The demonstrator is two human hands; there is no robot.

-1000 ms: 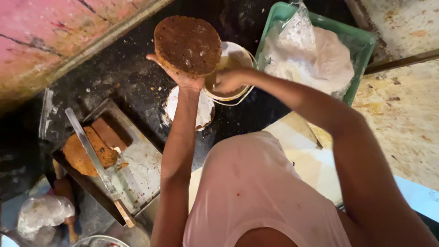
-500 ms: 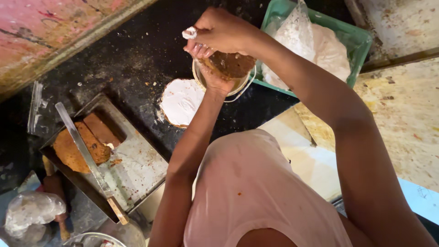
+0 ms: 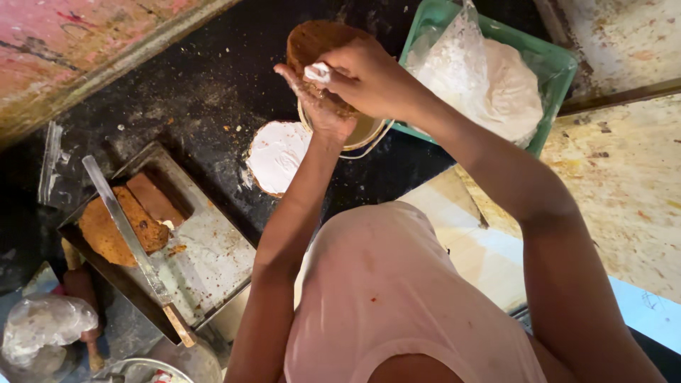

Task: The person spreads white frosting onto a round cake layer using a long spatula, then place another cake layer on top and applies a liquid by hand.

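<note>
Bowl (image 3: 362,135) mostly behind hands

Metal tray (image 3: 213,262) at lower left holds brown cake pieces (image 3: 113,227); long knife (image 3: 135,248) lies across it. White-frosted round (image 3: 277,156) on dark counter (image 3: 177,106). Green crate (image 3: 553,64) holds white-filled plastic bag (image 3: 489,85). Crumpled bag (image 3: 42,326) at bottom left.
</note>
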